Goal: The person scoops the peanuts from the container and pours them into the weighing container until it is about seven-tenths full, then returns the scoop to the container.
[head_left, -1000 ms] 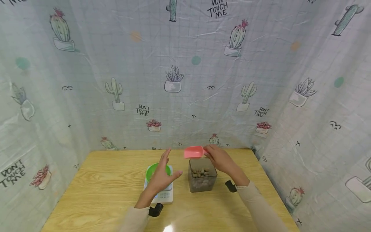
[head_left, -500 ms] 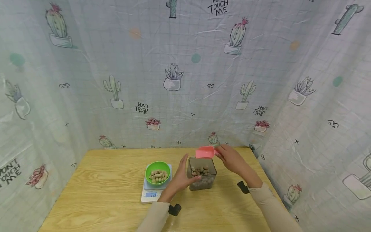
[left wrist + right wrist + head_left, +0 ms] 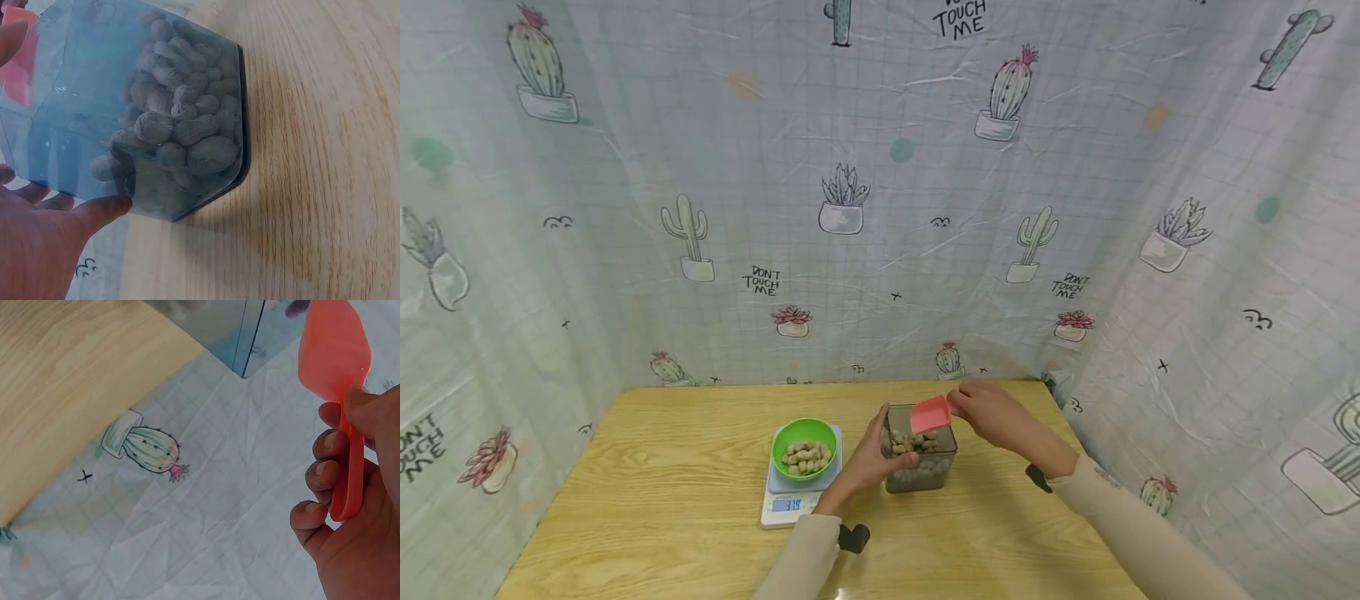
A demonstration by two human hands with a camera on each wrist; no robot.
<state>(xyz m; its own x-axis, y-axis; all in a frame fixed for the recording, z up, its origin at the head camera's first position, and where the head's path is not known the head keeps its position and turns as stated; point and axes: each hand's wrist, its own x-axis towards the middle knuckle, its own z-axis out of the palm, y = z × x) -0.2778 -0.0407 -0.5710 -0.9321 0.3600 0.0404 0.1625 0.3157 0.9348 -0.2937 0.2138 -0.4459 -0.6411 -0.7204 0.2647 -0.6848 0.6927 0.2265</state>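
Note:
In the head view my left hand (image 3: 867,458) holds the left side of a clear grey square container (image 3: 951,450), thumb on the front face and fingers along the side. Peanuts in their shells (image 3: 181,106) fill its lower part, seen through the wall in the left wrist view. My right hand (image 3: 988,412) grips the handle of a red scoop (image 3: 931,415), its fingers curled round it in the right wrist view. The scoop tilts down into the container's mouth, just above the peanuts. No peanuts show in the scoop.
Left of the container, a green bowl (image 3: 781,442) with peanuts stands on a white kitchen scale (image 3: 805,500), its display lit. Both are on a wooden table (image 3: 685,500). A cactus-printed curtain (image 3: 865,267) hangs behind and at the sides.
My left hand has moved right from in front of the green bowl to the container and taken hold of it. The scoop has shifted right, then lowered and tipped into the container.

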